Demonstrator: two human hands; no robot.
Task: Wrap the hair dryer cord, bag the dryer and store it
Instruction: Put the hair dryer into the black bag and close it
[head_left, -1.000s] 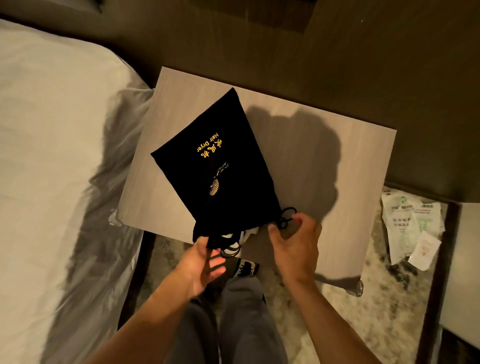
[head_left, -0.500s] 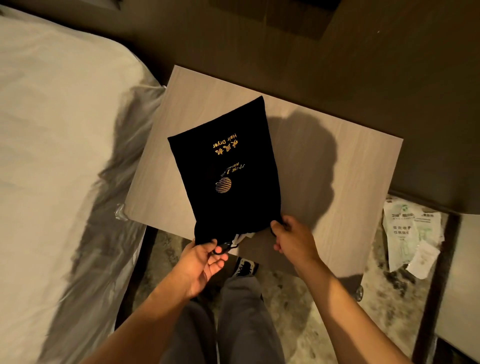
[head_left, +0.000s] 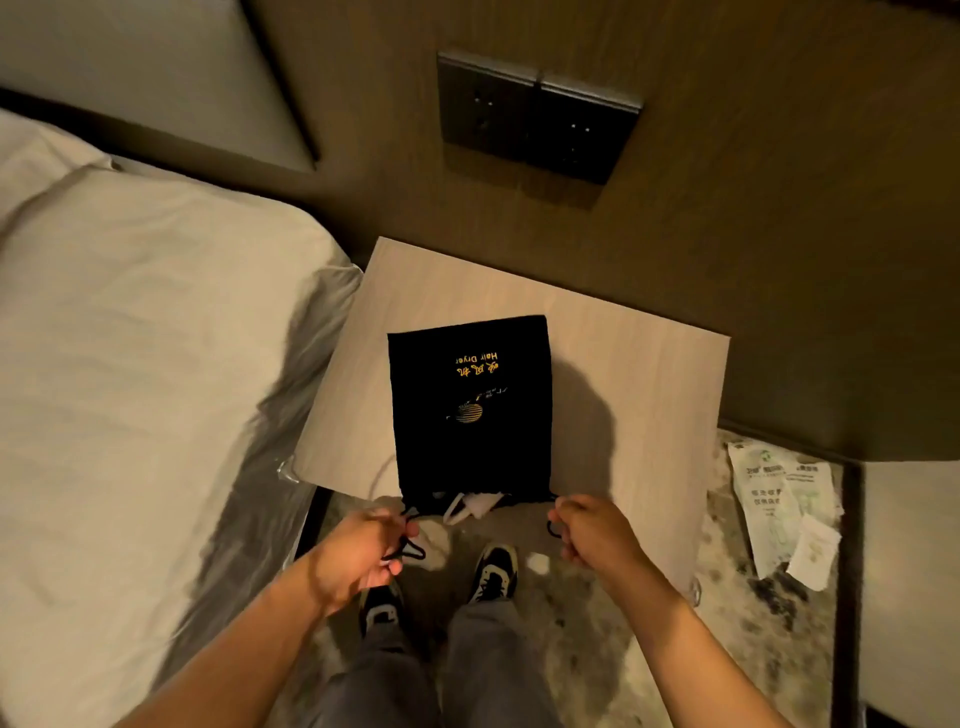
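The left hand (head_left: 358, 553) has its fingers curled tight around a black drawstring loop (head_left: 408, 548) at the bag's near left corner. The right hand (head_left: 595, 527) pinches the matching cord (head_left: 551, 527) at the near right corner, fingers closed on it. Between the two hands lies the mouth of the black drawstring bag (head_left: 470, 410), facing the person at the table's near edge. The bag's long axis runs away from the person toward the wall, closed end farthest, and its gold "Hair Dryer" lettering reads upside down from here. Something white (head_left: 475, 506) pokes out of the mouth; what it is cannot be told. The bag lies flat on the pale wooden bedside table (head_left: 634, 374), beside the bed (head_left: 130, 338).
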